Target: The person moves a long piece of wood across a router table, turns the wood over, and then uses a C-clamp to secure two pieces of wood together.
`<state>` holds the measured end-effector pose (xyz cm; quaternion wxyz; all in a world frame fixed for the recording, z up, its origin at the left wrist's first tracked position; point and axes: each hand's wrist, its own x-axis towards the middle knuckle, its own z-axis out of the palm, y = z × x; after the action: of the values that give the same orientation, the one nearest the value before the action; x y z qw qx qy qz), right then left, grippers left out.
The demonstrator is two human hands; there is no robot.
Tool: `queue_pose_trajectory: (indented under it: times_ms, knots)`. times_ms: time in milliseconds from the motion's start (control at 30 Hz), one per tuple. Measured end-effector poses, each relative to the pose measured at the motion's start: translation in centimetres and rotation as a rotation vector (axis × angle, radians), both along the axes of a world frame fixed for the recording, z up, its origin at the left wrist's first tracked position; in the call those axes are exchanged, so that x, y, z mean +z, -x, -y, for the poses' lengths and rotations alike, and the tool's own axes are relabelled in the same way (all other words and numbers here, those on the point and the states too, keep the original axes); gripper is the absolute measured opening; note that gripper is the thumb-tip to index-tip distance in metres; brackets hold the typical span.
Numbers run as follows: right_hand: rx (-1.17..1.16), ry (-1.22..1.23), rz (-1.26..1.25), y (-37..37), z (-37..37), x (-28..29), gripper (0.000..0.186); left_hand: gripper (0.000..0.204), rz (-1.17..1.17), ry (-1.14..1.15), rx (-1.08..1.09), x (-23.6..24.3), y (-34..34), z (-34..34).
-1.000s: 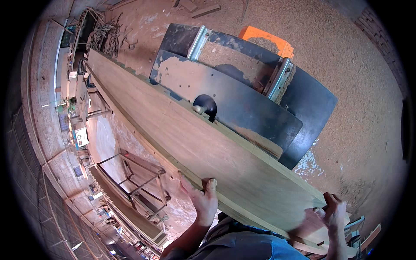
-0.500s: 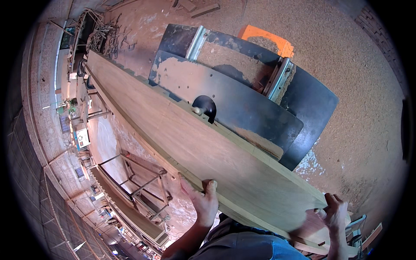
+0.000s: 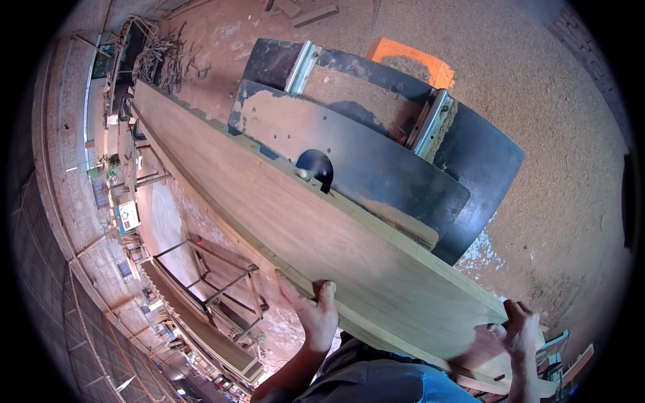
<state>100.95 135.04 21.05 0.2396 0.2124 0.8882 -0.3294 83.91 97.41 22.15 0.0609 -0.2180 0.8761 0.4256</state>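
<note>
A long wooden panel [image 3: 269,201] with raised strips along its long edges slants from far left to near right in front of me. Its far long edge lies over the near side of a dark machine table [image 3: 376,161]. Where they meet, a round opening [image 3: 314,164] in the table holds a pale, blurred spindle [image 3: 304,174], right beside that edge. My left hand [image 3: 317,316] grips the panel's near long edge, thumb on top and fingers hidden partly underneath. At the panel's near right end, my right hand [image 3: 516,329] is closed around the far edge, thumb over the face.
Two metal rails [image 3: 302,67] cross the dusty table, and an orange part [image 3: 413,60] sits behind it. Sawdust [image 3: 537,148] covers the floor at right. A metal frame stand [image 3: 215,289] is at left, near a long workbench [image 3: 195,329]. Wood offcuts [image 3: 316,15] lie at the back.
The machine and the panel's far end sit very slightly further left in view. Both hands keep the same hold on the panel.
</note>
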Motion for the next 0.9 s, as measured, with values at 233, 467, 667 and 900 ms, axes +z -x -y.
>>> queue_pose_trajectory:
  times_ms: [233,467,667,900]
  knots:
    - [-0.003,-0.006,-0.018,-0.1,0.0,-0.2,0.093,0.099,0.012,0.031,-0.017,0.3,0.3,-0.3]
    - [-0.014,-0.007,-0.008,-0.1,0.1,-0.3,0.093,0.1,0.0,0.003,-0.014,0.1,0.0,-0.1]
    - [-0.003,-0.01,-0.007,-0.1,0.1,-0.2,0.093,0.1,0.02,0.161,-0.131,0.3,0.2,0.2]
    - [-0.022,-0.006,-0.016,0.2,0.1,0.0,0.093,0.102,-0.009,0.143,-0.083,-0.2,-0.2,0.7]
